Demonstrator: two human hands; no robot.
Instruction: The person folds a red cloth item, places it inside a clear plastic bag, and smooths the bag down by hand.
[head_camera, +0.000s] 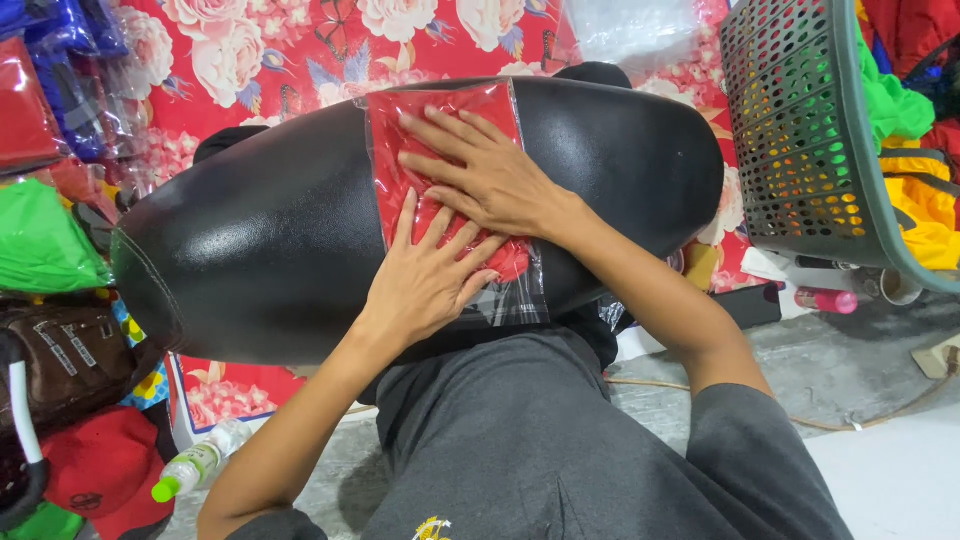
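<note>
While seen from overhead, nearest: grey shirt (560, 450) with small emblem at bottom edge, both bare forearms reaching forward from it.

Left hand (425, 280): flat, palm down, fingers spread wide, gripping nothing, pressed on lower part of clear bag of red cloth (440, 160). Fingertips pointing up and to the right, just under the other hand.

Right hand (490, 175): flat, palm down, fingers spread wide toward the left, gripping nothing, pressed on middle of same bag. Heel of hand touching left fingertips.

Bag of red cloth: see-through plastic, folded red fabric inside, laid across top of black padded seat (270, 240), roughly central, lower end of plastic empty and hanging over near edge of seat.

Black padded seat: long, rounded, shiny textured cover, lying across the lap, narrow end to the left.

Lower left, on floor: small plastic bottle (195, 468) with green cap, lying on its side; red cap (105, 470) beside it; brown bag (60, 360) above that; green packed cloth (40, 245) higher up.

Right, on floor: pink tube (825, 300), white cup (900, 287), thin cord (860, 425) trailing over grey concrete.

Upper right: grey-green holed plastic basket (800, 130), tilted, filled with green, yellow and red cloth.

Farthest: red flowered sheet (300, 50) with pale roses and butterflies behind seat; blue and red packed cloth (60, 80) stacked at upper left.
</note>
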